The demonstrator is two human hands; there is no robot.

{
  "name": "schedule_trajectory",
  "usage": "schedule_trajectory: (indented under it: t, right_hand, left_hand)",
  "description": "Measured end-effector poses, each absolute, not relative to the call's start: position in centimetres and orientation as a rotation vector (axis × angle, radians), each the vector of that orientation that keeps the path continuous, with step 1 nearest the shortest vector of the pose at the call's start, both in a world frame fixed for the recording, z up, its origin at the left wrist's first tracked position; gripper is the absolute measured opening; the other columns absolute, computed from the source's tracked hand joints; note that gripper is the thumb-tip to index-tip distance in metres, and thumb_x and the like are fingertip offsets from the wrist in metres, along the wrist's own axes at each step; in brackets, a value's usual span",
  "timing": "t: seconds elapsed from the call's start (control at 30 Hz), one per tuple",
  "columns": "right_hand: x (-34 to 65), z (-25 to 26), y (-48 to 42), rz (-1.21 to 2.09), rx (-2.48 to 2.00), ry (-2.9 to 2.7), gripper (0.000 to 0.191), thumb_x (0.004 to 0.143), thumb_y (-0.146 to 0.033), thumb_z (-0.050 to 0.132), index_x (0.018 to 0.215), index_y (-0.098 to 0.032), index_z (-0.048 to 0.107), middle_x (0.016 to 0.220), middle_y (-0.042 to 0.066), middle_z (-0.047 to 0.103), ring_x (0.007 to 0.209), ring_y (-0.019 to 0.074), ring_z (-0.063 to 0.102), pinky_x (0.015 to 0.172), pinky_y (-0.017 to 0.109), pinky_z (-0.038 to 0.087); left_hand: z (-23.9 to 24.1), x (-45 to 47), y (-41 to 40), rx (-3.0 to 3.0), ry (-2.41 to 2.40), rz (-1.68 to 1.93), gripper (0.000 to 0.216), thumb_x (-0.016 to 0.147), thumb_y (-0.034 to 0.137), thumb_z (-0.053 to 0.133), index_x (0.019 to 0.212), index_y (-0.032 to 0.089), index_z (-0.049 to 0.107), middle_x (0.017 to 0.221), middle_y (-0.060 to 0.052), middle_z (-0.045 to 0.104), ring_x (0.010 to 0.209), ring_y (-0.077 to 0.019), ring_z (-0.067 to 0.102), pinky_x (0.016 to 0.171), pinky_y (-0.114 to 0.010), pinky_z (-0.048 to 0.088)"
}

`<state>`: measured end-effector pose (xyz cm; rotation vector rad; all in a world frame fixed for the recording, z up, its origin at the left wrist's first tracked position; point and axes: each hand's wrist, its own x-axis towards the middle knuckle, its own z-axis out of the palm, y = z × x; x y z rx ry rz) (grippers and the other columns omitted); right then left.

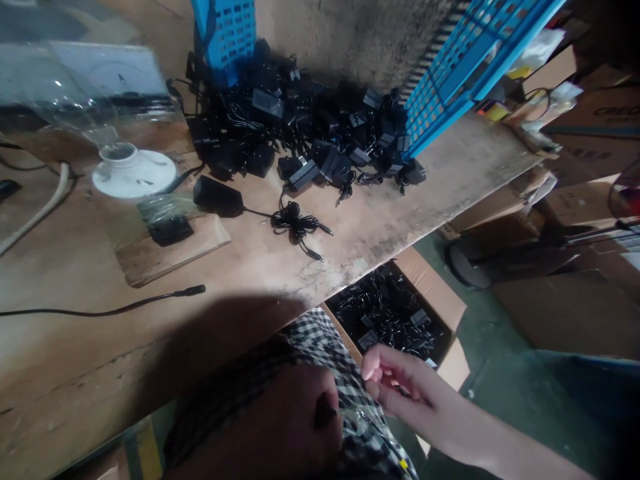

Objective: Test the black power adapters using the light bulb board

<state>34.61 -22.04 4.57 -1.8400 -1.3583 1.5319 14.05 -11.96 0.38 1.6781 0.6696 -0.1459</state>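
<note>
The left hand (280, 427) and right hand (400, 390) sit curled over one checked cloth (320, 340) by one box (440, 300), their grip too dark to tell, below the table (400, 213) with one lone adapter (217, 197) and two blue baskets (230, 30).

adapters (300, 127): black | crates (465, 67): blue | lamp holder (133, 172): white | cloth (345, 373): black-and-white check | table (400, 213): brown

The wooden table (400, 213) holds a big pile of black chargers (300, 127), one charger (217, 195) alone, a white lamp holder (133, 172), a small board (170, 257) and a thin cable (100, 311).
</note>
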Motion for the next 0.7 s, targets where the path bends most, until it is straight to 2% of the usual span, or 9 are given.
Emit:
schedule_trajectory:
  t: [0.1,0.2,0.33,0.47,0.57,0.7]
  right_hand:
    - [34.3,4.7,-22.4,1.37,-1.784,-1.528,0.009,0.089,-0.03,0.065,0.088,-0.022,0.063,0.083,0.002,0.063,0.074,0.0151,0.058,0.062,0.027,0.045]
    - [33.5,4.6,-22.7,1.208,-1.715,-1.627,0.009,0.086,-0.017,0.06,0.077,-0.02,0.063,0.074,0.001,0.065,0.068,0.013,0.06,0.059,0.025,0.045]
    - [32.7,3.9,-23.3,1.088,-1.715,-1.639,0.013,0.084,-0.015,0.06,0.073,-0.02,0.061,0.067,0.0,0.063,0.063,0.0117,0.059,0.055,0.022,0.045]
    - [32.6,3.0,-24.0,0.94,-1.563,-1.815,0.01,0.092,-0.016,0.06,0.083,-0.019,0.064,0.072,0.003,0.066,0.067,0.0135,0.06,0.06,0.025,0.047]
    - [32.5,2.6,-24.4,0.835,-1.496,-1.937,0.013,0.099,-0.02,0.054,0.093,-0.018,0.066,0.076,0.006,0.069,0.069,0.0151,0.061,0.062,0.027,0.048]
    - [32.6,2.2,-25.1,0.742,-1.499,-2.0,0.019,0.103,-0.026,0.05,0.104,-0.02,0.068,0.08,0.005,0.072,0.069,0.0156,0.061,0.06,0.027,0.048]
  left_hand:
    - [0.1,14.4,-12.0,1.655,0.664,-0.098,0.003,0.079,0.02,0.057,0.075,0.021,0.059,0.069,0.004,0.062,0.067,-0.0139,0.056,0.058,-0.024,0.036]
    - [-0.4,14.7,-12.2,1.676,0.65,-0.059,0.002,0.077,0.02,0.059,0.075,0.02,0.059,0.07,0.003,0.062,0.068,-0.0142,0.056,0.06,-0.024,0.036]
    - [-0.4,14.8,-12.3,1.719,0.657,-0.066,0.004,0.076,0.02,0.06,0.074,0.02,0.056,0.068,0.004,0.06,0.068,-0.0143,0.054,0.06,-0.025,0.034]
    - [0.5,14.6,-11.8,1.732,0.625,-0.096,0.009,0.079,0.018,0.057,0.071,0.02,0.053,0.07,0.004,0.059,0.067,-0.0133,0.054,0.06,-0.026,0.033]
    - [1.1,14.5,-11.3,1.711,0.576,-0.109,0.009,0.083,0.022,0.057,0.074,0.02,0.058,0.076,0.003,0.061,0.072,-0.0138,0.056,0.064,-0.026,0.036]
    - [1.2,14.7,-11.4,1.729,0.604,-0.143,0.013,0.082,0.03,0.066,0.077,0.02,0.059,0.078,0.003,0.06,0.074,-0.0154,0.054,0.065,-0.027,0.035]
